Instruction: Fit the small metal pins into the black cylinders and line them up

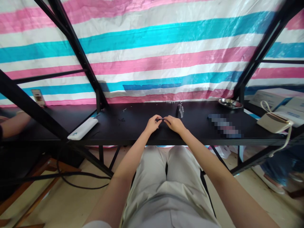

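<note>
Over the front half of the black table [133, 129], my left hand [152, 123] and my right hand [175, 123] meet with their fingertips pinched on a small dark piece [161, 119]. Its kind is too small to make out, and the fingers cover most of it. Just beyond my right hand stands a black and clear plastic part [180, 111] with a row of rounded lobes. Several small pale pieces [170, 102] lie in a row near the table's back edge. Small dark scraps [122, 119] are to the left of my left hand.
A white power strip-like box [83, 128] lies at the left by a black frame post [80, 53]. To the right are a round metal dish [230, 103], a blurred-out item [224, 126], a beige pouch [274, 122] and white boxes [273, 99]. Another person's arm [16, 125] rests at far left.
</note>
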Tool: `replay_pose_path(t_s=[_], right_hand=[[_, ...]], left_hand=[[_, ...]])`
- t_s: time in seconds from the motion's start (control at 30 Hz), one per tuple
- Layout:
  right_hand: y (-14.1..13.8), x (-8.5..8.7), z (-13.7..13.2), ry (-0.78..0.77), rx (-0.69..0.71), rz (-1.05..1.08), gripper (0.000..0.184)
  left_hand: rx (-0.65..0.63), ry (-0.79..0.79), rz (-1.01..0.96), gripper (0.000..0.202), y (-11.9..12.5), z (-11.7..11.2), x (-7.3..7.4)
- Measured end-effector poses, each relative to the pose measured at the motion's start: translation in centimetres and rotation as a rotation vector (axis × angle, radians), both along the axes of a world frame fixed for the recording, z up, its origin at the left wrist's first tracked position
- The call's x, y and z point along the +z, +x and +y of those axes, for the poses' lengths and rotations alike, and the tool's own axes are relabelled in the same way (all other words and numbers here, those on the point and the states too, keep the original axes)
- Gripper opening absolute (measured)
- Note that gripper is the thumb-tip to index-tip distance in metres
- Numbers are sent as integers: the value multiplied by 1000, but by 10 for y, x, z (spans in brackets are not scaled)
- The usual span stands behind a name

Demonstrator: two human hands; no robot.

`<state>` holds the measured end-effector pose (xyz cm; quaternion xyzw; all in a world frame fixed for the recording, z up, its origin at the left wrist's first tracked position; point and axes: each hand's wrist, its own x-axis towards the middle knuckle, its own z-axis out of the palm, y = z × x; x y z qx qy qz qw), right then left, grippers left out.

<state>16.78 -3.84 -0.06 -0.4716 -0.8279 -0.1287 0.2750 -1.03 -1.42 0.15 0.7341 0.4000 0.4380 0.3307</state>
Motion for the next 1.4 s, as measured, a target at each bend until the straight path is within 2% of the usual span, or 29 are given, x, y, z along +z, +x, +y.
replay_pose_path(t_s=[0.27,0.53,0.8,0.9,1.0,1.13,1.2,1.27,1.4], right_hand=[[1,-2,3,-31,23,-12,32],[0,3,-1,-145,2,-9,31],[1,4,-3,-203,93,73,26],[1,4,-2,-204,102,103,25],[6,5,-1,-190,-56,170,25],[21,5,4,-213,-446,312,26],[28,3,7,-262,-584,364,26],[33,1,9,-303,-643,391,26],[34,-1,12,-324,-654,403,27]], left_hand=[[-71,-33,-18,19,1,-2,1],[-91,-71,-4,17,1,-3,3],[-92,-31,37,14,-1,-6,7],[-57,-20,48,15,0,-6,7],[11,-10,46,16,0,-5,6],[46,-10,63,16,-1,-3,3],[48,-16,79,15,-1,-2,3],[50,-24,95,14,-1,-1,2],[49,-35,112,13,-1,-1,2]])
